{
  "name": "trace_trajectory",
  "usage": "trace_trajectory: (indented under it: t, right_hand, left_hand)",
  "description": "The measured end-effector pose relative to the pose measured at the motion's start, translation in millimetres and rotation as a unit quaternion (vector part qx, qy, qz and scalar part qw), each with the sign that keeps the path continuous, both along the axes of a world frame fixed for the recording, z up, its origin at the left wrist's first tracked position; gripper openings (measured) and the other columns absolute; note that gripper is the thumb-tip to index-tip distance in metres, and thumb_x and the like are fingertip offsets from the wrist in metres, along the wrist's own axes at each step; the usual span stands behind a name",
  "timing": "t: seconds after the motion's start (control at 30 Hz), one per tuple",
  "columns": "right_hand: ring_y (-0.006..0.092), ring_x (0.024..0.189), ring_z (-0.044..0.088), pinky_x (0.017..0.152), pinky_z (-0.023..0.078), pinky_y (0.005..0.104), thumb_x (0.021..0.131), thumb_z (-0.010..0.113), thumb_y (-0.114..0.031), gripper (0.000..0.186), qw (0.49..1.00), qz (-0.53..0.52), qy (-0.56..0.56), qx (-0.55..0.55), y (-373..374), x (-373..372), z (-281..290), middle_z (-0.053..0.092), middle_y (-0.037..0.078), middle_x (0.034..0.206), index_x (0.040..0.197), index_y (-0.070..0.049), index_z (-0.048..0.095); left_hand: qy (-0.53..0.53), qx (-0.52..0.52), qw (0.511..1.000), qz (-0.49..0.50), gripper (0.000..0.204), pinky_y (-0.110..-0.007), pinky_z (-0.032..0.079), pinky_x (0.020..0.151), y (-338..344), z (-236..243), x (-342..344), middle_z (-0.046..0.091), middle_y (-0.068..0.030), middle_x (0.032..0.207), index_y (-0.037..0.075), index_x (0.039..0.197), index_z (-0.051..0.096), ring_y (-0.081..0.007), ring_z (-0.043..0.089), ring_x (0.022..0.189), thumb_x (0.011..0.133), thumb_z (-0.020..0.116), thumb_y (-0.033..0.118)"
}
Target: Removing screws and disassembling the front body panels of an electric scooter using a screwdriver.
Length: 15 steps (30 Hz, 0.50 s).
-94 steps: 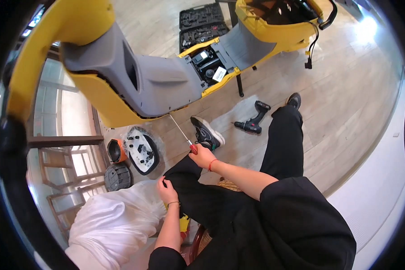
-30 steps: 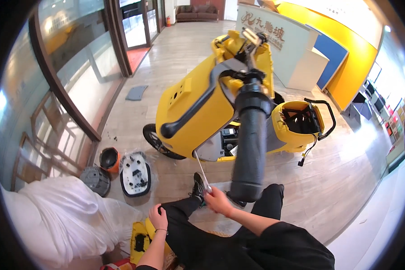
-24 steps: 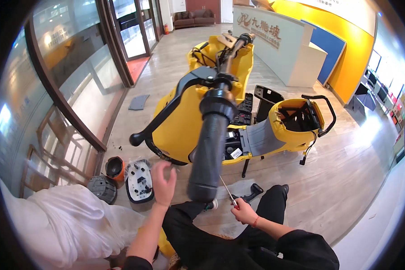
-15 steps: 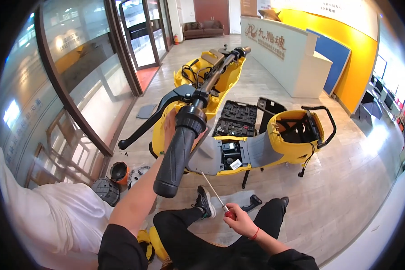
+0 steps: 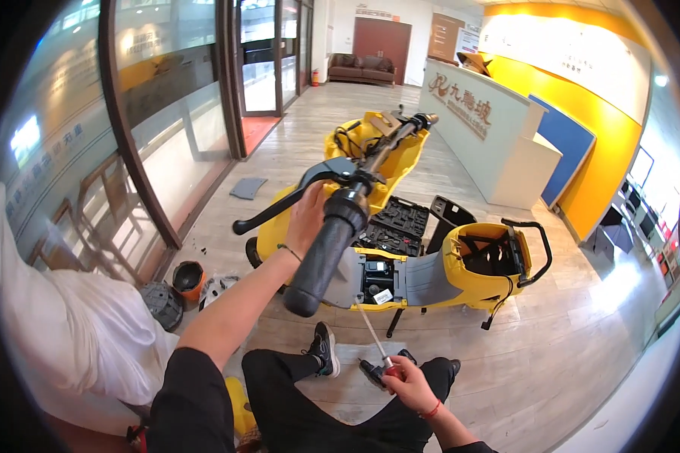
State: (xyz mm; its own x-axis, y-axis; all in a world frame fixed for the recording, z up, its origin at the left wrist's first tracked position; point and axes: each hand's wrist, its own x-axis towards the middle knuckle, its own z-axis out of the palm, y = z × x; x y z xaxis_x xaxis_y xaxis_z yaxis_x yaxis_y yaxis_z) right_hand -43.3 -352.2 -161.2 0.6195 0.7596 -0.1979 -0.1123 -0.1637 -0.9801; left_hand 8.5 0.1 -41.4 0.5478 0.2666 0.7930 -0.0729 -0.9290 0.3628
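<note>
My right hand (image 5: 410, 389) grips a red-handled screwdriver (image 5: 370, 328), whose long shaft points up to the lower edge of the scooter's grey footboard (image 5: 340, 283). My left arm reaches up to the yellow front body (image 5: 272, 230); my left hand (image 5: 306, 215) rests high on it beneath the black brake lever (image 5: 276, 210), its fingertips hidden behind the handlebar. The black rubber handlebar grip (image 5: 313, 275) overlaps that wrist. An open floor compartment (image 5: 378, 279) shows black parts and a white label. A black cordless drill (image 5: 372, 371) lies on the floor partly behind my right hand.
An open black tool case (image 5: 397, 226) lies behind the scooter. An orange bucket (image 5: 189, 281) and grey round parts (image 5: 161, 304) sit left, beside white-clothed figure or fabric (image 5: 91, 332). A glass partition (image 5: 174, 113), reception counter (image 5: 521, 174) and sofa (image 5: 361, 72) surround the floor.
The view has tilted up from the floor to the room. My left hand has left my knee for the scooter's front. My right hand still holds the screwdriver.
</note>
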Motion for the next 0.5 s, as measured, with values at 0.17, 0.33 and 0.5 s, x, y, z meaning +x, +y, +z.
trace_trajectory:
  t: [0.17, 0.33, 0.5]
  right_hand:
    - [0.0079, 0.06, 0.052, 0.053, 0.043, 0.0222, 0.083, 0.061, -0.002, 0.042, 0.997, -0.063, -0.029, 0.02, -24, 4, 33, 0.056, 0.002, 0.076, 0.122, 0.001, 0.046]
    - [0.0083, 0.058, 0.052, 0.052, 0.042, 0.0219, 0.082, 0.061, -0.001, 0.043, 0.995, -0.088, -0.04, -0.031, -34, 0, 63, 0.054, 0.002, 0.072, 0.121, 0.005, 0.045]
    - [0.0087, 0.057, 0.053, 0.048, 0.04, 0.0205, 0.082, 0.062, -0.002, 0.043, 0.995, -0.097, -0.032, 0.004, -42, -10, 56, 0.057, 0.004, 0.075, 0.121, 0.004, 0.046]
  left_hand:
    - [-0.025, 0.034, 0.999, 0.0, 0.045, -0.042, 0.038, 0.096, 24, 35, -31, 0.053, -0.0173, 0.12, 0.004, 0.113, 0.052, -0.0342, 0.048, 0.114, 0.072, 0.062, 0.019]
    - [0.062, 0.005, 0.998, -0.029, 0.046, -0.042, 0.037, 0.098, 21, 33, -27, 0.045, -0.0177, 0.13, 0.005, 0.11, 0.054, -0.0364, 0.046, 0.117, 0.072, 0.067, 0.028]
    - [0.131, 0.001, 0.991, -0.017, 0.044, -0.051, 0.027, 0.104, 8, 24, -18, 0.037, -0.0139, 0.138, 0.013, 0.108, 0.059, -0.0321, 0.034, 0.128, 0.076, 0.061, 0.044]
